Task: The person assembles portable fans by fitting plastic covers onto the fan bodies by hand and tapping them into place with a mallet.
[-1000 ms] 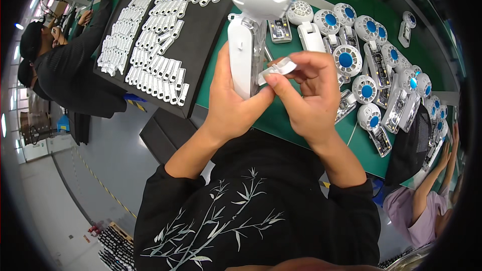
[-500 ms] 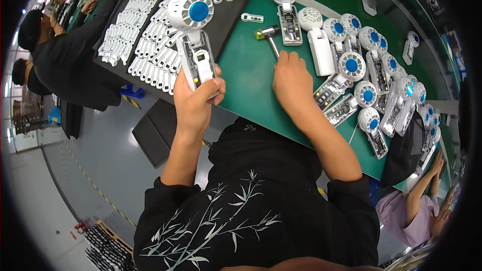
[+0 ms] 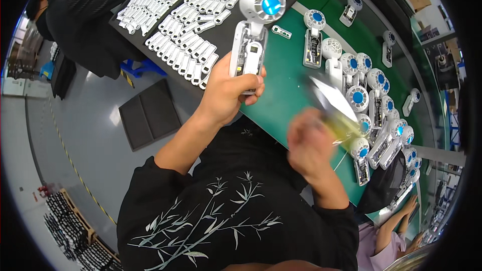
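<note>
My left hand (image 3: 221,90) is closed around the lower handle of a white handheld fan (image 3: 251,35), held upright above the table. The fan has a round head with a blue centre. A small white panel with a dark window sits in its clear-sided handle. My right hand (image 3: 311,143) is raised near the table's front edge, gripping a small hammer (image 3: 335,115) with a dark and yellow-green head, both smeared by motion. Beyond the hammer, another fan (image 3: 312,50) lies with its circuitry exposed. Near it a loose white panel (image 3: 281,31) rests on the green tabletop (image 3: 281,85).
A black tray (image 3: 223,32) bears rows of white panels at the far left. Several fans (image 3: 375,100) crowd the table's right, next to a black cloth or bag (image 3: 382,185). One person (image 3: 85,30) is at the left, another (image 3: 381,241) at lower right. A black tray (image 3: 150,115) is on the floor.
My right hand has lifted the hammer off the table and swung it toward me and to the right. My left hand still holds the fan, and the view has shifted.
</note>
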The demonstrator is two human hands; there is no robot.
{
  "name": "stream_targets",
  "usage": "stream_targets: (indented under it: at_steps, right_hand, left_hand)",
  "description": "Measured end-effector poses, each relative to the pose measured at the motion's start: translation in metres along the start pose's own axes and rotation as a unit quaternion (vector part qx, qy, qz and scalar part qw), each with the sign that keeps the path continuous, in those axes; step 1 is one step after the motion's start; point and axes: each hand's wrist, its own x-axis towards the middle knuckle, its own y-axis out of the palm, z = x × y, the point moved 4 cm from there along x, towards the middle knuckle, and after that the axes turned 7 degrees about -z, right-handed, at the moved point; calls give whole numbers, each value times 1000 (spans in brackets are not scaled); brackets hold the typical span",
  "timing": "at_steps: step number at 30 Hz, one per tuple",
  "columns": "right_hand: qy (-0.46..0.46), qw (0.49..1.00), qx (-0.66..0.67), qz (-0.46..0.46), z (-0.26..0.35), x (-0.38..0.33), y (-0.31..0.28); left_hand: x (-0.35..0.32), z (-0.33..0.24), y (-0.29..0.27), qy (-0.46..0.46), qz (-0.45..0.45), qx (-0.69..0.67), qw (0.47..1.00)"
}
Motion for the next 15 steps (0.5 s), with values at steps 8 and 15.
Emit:
stream_targets:
  at_steps: [8, 15]
  right_hand:
    - [-177, 955, -217, 97, 7, -5, 3]
    - [19, 991, -42, 128, -12, -1, 13]
  left_hand:
    - [-6, -7, 7, 15, 6, 1, 1000]
    - [-20, -12, 15, 31, 25, 25, 999]
